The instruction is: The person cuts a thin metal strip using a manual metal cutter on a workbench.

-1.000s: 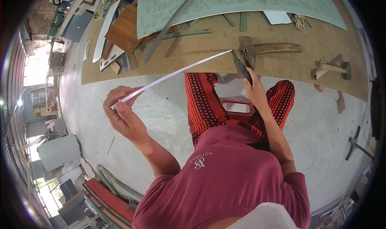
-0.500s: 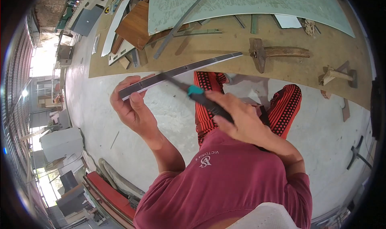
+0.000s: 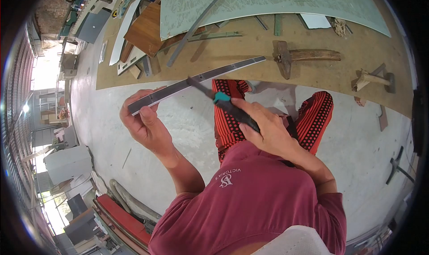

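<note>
Head view: left fingers [image 3: 147,114] gripping strip [image 3: 196,79], right fingers [image 3: 250,118] around tool [image 3: 225,104] against it.

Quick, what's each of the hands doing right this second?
Left hand: closed around one end of the long metal strip.
Right hand: closed on the knife, its tip at the strip.

Both hands [image 3: 147,125] [image 3: 268,132] raised, apparently clenched
</note>
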Demonstrator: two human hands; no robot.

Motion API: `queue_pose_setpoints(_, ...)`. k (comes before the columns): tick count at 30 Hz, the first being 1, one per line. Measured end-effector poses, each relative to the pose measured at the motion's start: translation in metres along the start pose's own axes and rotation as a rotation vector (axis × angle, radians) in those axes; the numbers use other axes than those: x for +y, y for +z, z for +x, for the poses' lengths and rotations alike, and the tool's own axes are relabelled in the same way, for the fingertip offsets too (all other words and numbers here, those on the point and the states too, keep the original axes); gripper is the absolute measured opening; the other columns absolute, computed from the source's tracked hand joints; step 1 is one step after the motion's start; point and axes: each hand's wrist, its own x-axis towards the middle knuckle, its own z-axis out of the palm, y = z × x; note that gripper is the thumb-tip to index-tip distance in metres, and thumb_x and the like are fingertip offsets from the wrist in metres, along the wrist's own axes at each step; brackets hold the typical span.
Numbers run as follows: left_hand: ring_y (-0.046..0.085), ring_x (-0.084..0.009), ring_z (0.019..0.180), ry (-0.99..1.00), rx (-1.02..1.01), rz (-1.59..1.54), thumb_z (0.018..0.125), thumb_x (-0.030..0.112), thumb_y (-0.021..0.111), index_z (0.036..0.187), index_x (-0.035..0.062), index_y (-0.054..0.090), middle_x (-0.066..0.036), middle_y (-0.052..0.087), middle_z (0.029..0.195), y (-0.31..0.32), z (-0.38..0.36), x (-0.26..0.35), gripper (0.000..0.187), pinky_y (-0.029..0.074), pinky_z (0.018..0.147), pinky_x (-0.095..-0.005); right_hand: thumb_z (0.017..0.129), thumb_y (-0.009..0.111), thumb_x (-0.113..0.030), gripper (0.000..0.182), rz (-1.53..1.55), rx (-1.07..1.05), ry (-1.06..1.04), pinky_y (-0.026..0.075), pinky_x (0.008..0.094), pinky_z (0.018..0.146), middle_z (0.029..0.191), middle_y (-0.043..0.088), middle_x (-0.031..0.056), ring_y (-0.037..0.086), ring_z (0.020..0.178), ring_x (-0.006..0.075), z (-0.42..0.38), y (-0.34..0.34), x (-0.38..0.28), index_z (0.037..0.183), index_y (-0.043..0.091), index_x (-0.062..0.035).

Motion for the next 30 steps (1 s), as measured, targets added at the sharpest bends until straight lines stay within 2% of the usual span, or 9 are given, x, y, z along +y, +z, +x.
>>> queue_pose_setpoints(4, 0.060, -0.0250, 0.091, 0.002, -0.031, -0.007, 0.094, 0.031, 0.050, 0.113, -0.0012, 0.040, -0.017, 0.053, 0.102, -0.001, -0.002, 0.002, 0.039, 0.054, 0.080, -0.0396, 0.080, 0.059, -0.015, 0.053, -0.079, -0.054, -0.006, 0.051, 0.0428, 0.066, 0.086, 0.052, 0.0123, 0.057, 0.071, 0.0324, -0.004, 0.000, -0.007, 0.130, 0.043, -0.0150)
queue_pose_setpoints(7, 0.056, -0.0216, 0.094, -0.018, -0.033, -0.013, 0.094, 0.030, 0.049, 0.114, -0.0007, 0.041, -0.015, 0.052, 0.103, -0.001, -0.002, 0.003, 0.037, 0.053, 0.083, -0.0422, 0.082, 0.058, -0.018, 0.051, -0.121, -0.007, 0.103, 0.050, 0.0440, 0.072, 0.095, 0.056, 0.0159, 0.059, 0.079, 0.0362, -0.001, 0.006, 0.020, 0.130, 0.042, -0.0141)
queue_pose_setpoints(9, 0.056, -0.0217, 0.094, -0.035, -0.033, -0.010, 0.095, 0.030, 0.049, 0.114, -0.0007, 0.041, -0.015, 0.052, 0.102, -0.003, -0.002, 0.003, 0.037, 0.053, 0.083, -0.0424, 0.084, 0.057, -0.020, 0.049, -0.140, 0.212, 0.085, 0.050, 0.0453, 0.077, 0.110, 0.056, 0.0207, 0.058, 0.091, 0.0407, -0.004, 0.011, 0.050, 0.130, 0.042, -0.0133)
queue_pose_setpoints(10, 0.056, -0.0217, 0.094, -0.028, -0.038, -0.013, 0.095, 0.029, 0.048, 0.114, -0.0007, 0.041, -0.015, 0.052, 0.102, -0.005, -0.003, 0.002, 0.037, 0.053, 0.083, -0.0427, 0.086, 0.056, -0.020, 0.048, -0.075, 0.180, 0.175, 0.049, 0.0469, 0.080, 0.121, 0.052, 0.0237, 0.056, 0.099, 0.0428, -0.003, 0.009, 0.056, 0.130, 0.041, -0.0129)
queue_pose_setpoints(12, 0.056, -0.0217, 0.093, -0.025, -0.048, -0.024, 0.095, 0.029, 0.048, 0.114, -0.0006, 0.041, -0.015, 0.052, 0.101, -0.004, -0.003, -0.001, 0.036, 0.053, 0.083, -0.0431, 0.085, 0.056, -0.020, 0.048, -0.095, 0.183, 0.151, 0.049, 0.0465, 0.079, 0.119, 0.052, 0.0233, 0.056, 0.098, 0.0426, -0.004, 0.007, 0.058, 0.130, 0.041, -0.0130)
queue_pose_setpoints(14, 0.064, -0.0289, 0.086, -0.011, -0.009, 0.012, 0.093, 0.034, 0.050, 0.112, -0.0020, 0.038, -0.018, 0.055, 0.101, -0.004, -0.003, -0.002, 0.043, 0.055, 0.075, -0.0337, 0.085, 0.056, -0.020, 0.047, -0.114, 0.186, 0.130, 0.049, 0.0461, 0.078, 0.118, 0.053, 0.0230, 0.057, 0.096, 0.0425, -0.005, 0.006, 0.058, 0.130, 0.041, -0.0131)
queue_pose_setpoints(17, 0.063, -0.0277, 0.084, -0.008, 0.014, 0.022, 0.093, 0.035, 0.050, 0.112, -0.0021, 0.039, -0.017, 0.055, 0.101, -0.001, -0.003, -0.001, 0.044, 0.054, 0.074, -0.0323, 0.085, 0.056, -0.019, 0.048, -0.145, 0.157, 0.148, 0.050, 0.0454, 0.075, 0.117, 0.053, 0.0221, 0.057, 0.093, 0.0423, -0.005, 0.006, 0.063, 0.130, 0.041, -0.0135)
queue_pose_setpoints(24, 0.062, -0.0259, 0.080, 0.005, -0.021, 0.011, 0.093, 0.035, 0.051, 0.112, -0.0024, 0.038, -0.016, 0.054, 0.099, -0.004, -0.002, -0.004, 0.044, 0.054, 0.077, -0.0339, 0.082, 0.058, -0.018, 0.050, -0.199, 0.158, 0.117, 0.051, 0.0443, 0.070, 0.112, 0.054, 0.0207, 0.058, 0.088, 0.0410, -0.013, 0.011, 0.080, 0.129, 0.041, -0.0143)
queue_pose_setpoints(30, 0.057, -0.0242, 0.097, -0.091, 0.025, 0.062, 0.095, 0.032, 0.046, 0.115, -0.0023, 0.040, -0.015, 0.050, 0.107, -0.002, -0.005, 0.002, 0.040, 0.052, 0.085, -0.0386, 0.080, 0.061, -0.018, 0.052, -0.158, 0.289, 0.030, 0.051, 0.0428, 0.065, 0.100, 0.056, 0.0179, 0.059, 0.079, 0.0384, -0.012, 0.015, 0.071, 0.128, 0.044, -0.0153)
